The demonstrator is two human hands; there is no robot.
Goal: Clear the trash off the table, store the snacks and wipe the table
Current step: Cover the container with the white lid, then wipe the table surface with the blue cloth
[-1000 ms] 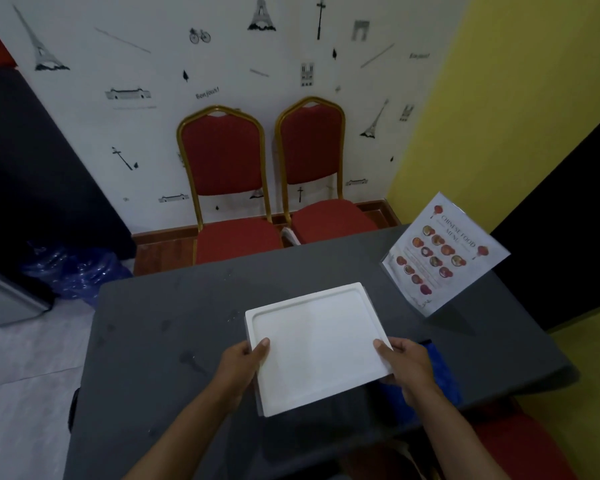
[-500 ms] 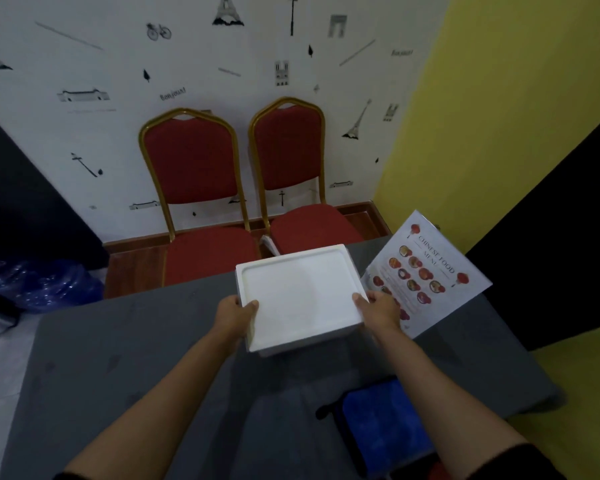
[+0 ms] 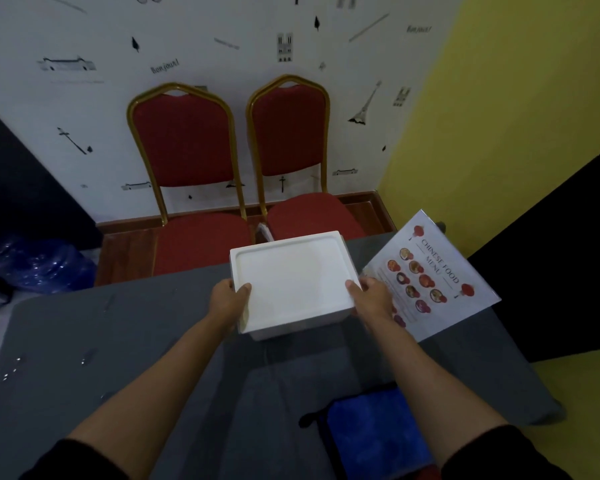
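At far edge of desk (image 3: 118, 341), gripping white foam box (image 3: 291, 278) at both ends: left hand (image 3: 227, 301) and right hand (image 3: 373, 299) equally near, long axis crosswise, fingers (image 3: 244, 289) curled round its sides.

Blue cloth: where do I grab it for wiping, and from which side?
Probably from above, with the right hand once it lets go of the white box: pinch the blue cloth at its far edge. It lies flat on the table, so only a pinched-up edge gives a hold; its near end is out of view.

Two red chairs (image 3: 201, 188) stand against a white decal-covered wall (image 3: 84, 109) beside a yellow wall (image 3: 534, 81).
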